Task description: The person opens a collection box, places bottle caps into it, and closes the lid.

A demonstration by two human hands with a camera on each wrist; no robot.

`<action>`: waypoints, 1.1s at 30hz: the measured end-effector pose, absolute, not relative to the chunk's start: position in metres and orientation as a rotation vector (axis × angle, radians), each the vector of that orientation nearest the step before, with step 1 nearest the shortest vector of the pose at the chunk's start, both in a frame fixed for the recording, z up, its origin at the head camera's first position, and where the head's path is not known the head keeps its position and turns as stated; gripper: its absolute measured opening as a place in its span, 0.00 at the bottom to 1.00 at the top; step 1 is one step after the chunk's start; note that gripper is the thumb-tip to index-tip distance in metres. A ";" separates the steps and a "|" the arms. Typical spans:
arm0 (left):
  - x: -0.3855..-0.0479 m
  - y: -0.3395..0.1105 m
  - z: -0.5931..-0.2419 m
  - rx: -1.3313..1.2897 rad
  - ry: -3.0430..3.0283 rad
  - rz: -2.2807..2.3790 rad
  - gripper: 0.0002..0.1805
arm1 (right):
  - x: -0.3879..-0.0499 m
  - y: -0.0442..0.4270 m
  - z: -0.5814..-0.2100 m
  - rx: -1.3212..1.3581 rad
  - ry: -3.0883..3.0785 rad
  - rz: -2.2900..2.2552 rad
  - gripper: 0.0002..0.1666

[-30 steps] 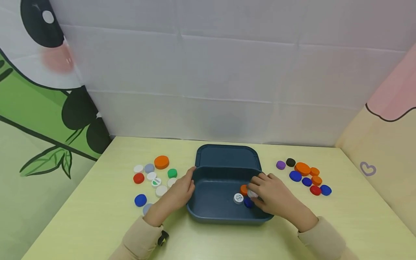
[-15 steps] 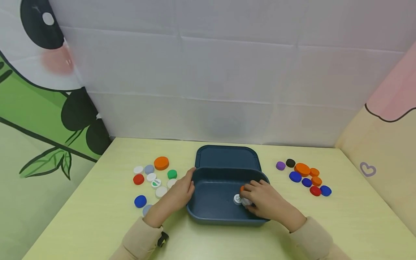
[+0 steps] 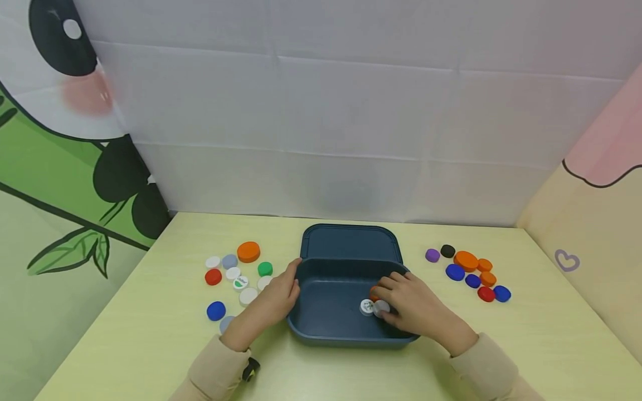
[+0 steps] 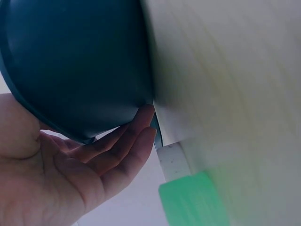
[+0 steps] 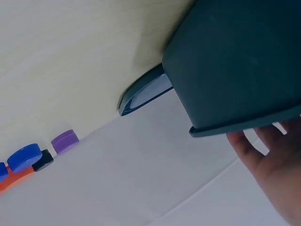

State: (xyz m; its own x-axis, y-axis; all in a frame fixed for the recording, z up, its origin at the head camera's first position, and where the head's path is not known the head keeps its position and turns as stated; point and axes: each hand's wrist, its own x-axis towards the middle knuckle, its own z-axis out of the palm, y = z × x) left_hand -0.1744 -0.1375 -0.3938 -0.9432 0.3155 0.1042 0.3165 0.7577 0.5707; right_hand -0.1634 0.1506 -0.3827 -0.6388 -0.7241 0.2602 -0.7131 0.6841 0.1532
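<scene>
A dark blue plastic box [image 3: 326, 312] stands on the table. My left hand [image 3: 273, 298] holds its left wall; in the left wrist view the fingers [image 4: 124, 150] lie along the outside. My right hand [image 3: 413, 306] reaches over the right rim into the box, fingers bent down over several bottle caps. Near its thumb lies a white bottle cap [image 3: 382, 308], beside a white cap with dark print [image 3: 366, 307]. An orange-red cap [image 3: 373, 293] shows partly under the right fingers. What lies beneath the palm is hidden.
Behind the box lies a dark blue lid [image 3: 351, 242]. To the left are loose caps, among them an orange one [image 3: 248, 252], a green one [image 3: 265, 269] and a blue one [image 3: 216, 311]. Several more, including a purple cap [image 3: 432, 255], lie to the right.
My right hand moved left with the white cap, which now lies beside the printed one; the hand then shifted slightly back right. The blue cap in the box became hidden. The left hand stayed put.
</scene>
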 end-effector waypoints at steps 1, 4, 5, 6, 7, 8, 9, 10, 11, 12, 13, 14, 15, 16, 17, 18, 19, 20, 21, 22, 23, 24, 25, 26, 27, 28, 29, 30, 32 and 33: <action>-0.174 -0.137 -0.394 -0.531 -2.942 -0.956 0.25 | -0.164 0.151 -0.381 1.131 -2.596 -0.052 0.18; -0.175 -0.138 -0.394 -0.532 -2.940 -0.958 0.25 | -0.164 0.154 -0.377 1.104 -2.605 -0.054 0.18; -0.175 -0.138 -0.395 -0.534 -2.938 -0.959 0.25 | -0.164 0.155 -0.375 1.094 -2.614 -0.057 0.18; -0.175 -0.138 -0.395 -0.534 -2.938 -0.960 0.25 | -0.164 0.156 -0.373 1.085 -2.620 -0.056 0.18; -0.175 -0.138 -0.395 -0.533 -2.939 -0.961 0.25 | -0.165 0.158 -0.371 1.076 -2.628 -0.049 0.18; -0.176 -0.138 -0.395 -0.532 -2.941 -0.962 0.25 | -0.165 0.160 -0.370 1.066 -2.630 -0.045 0.18; -0.176 -0.138 -0.395 -0.530 -2.945 -0.963 0.25 | -0.166 0.162 -0.368 1.053 -2.631 -0.044 0.18; -0.176 -0.138 -0.395 -0.527 -2.949 -0.964 0.25 | -0.167 0.164 -0.367 1.037 -2.631 -0.046 0.18; -0.175 -0.138 -0.395 -0.524 -2.952 -0.967 0.25 | -0.169 0.166 -0.365 1.026 -2.624 -0.041 0.18; -0.175 -0.138 -0.395 -0.521 -2.956 -0.969 0.25 | -0.170 0.168 -0.364 1.012 -2.611 -0.040 0.18; -0.175 -0.138 -0.395 -0.520 -2.957 -0.972 0.25 | -0.172 0.171 -0.363 0.996 -2.599 -0.045 0.18; -0.175 -0.138 -0.395 -0.518 -2.958 -0.977 0.25 | -0.173 0.174 -0.362 0.980 -2.588 -0.046 0.18; -0.175 -0.138 -0.395 -0.518 -2.959 -0.980 0.25 | -0.175 0.177 -0.361 0.962 -2.578 -0.046 0.18; -0.175 -0.138 -0.395 -0.519 -2.959 -0.981 0.25 | -0.177 0.180 -0.361 0.946 -2.569 -0.046 0.18; -0.175 -0.138 -0.395 -0.520 -2.958 -0.984 0.25 | -0.179 0.184 -0.360 0.932 -2.564 -0.042 0.18; -0.175 -0.138 -0.395 -0.521 -2.959 -0.983 0.25 | -0.181 0.187 -0.360 0.915 -2.564 -0.044 0.18; -0.175 -0.138 -0.395 -0.521 -2.960 -0.984 0.25 | -0.183 0.191 -0.359 0.900 -2.566 -0.040 0.18; -0.175 -0.138 -0.395 -0.520 -2.961 -0.983 0.25 | -0.185 0.195 -0.359 0.886 -2.571 -0.038 0.17; -0.175 -0.138 -0.395 -0.520 -2.963 -0.982 0.25 | -0.187 0.199 -0.359 0.875 -2.574 -0.039 0.17; -0.175 -0.138 -0.395 -0.518 -2.964 -0.983 0.25 | -0.189 0.203 -0.360 0.864 -2.581 -0.036 0.16; -0.175 -0.138 -0.395 -0.517 -2.965 -0.987 0.25 | -0.191 0.207 -0.360 0.855 -2.588 -0.028 0.16; -0.175 -0.138 -0.395 -0.517 -2.966 -0.988 0.25 | -0.193 0.211 -0.361 0.844 -2.596 -0.019 0.15; -0.175 -0.138 -0.395 -0.516 -2.966 -0.991 0.25 | -0.194 0.215 -0.361 0.833 -2.606 -0.009 0.15; -0.174 -0.138 -0.395 -0.516 -2.966 -0.993 0.25 | -0.196 0.219 -0.362 0.821 -2.616 -0.003 0.14; -0.174 -0.139 -0.395 -0.515 -2.967 -0.995 0.26 | -0.198 0.223 -0.363 0.807 -2.626 0.007 0.14; -0.174 -0.139 -0.395 -0.516 -2.967 -0.994 0.25 | -0.199 0.228 -0.365 0.791 -2.641 0.019 0.14; -0.174 -0.139 -0.394 -0.516 -2.968 -0.993 0.26 | -0.200 0.232 -0.366 0.774 -2.656 0.027 0.14; -0.174 -0.139 -0.394 -0.514 -2.969 -0.993 0.26 | -0.202 0.236 -0.368 0.754 -2.672 0.031 0.13; -0.174 -0.138 -0.394 -0.512 -2.971 -0.991 0.26 | -0.205 0.245 -0.372 0.715 -2.703 0.039 0.14; -0.174 -0.138 -0.393 -0.510 -2.972 -0.991 0.26 | -0.206 0.249 -0.374 0.696 -2.719 0.045 0.14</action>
State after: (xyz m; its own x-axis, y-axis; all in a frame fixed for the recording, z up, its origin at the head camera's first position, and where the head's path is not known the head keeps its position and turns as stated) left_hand -0.1739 -0.1383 -0.3934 -0.9478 0.3110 0.0699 0.2907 0.7534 0.5898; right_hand -0.2061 0.2494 -0.3736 -0.8249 -0.4616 0.3263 -0.4722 0.8800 0.0511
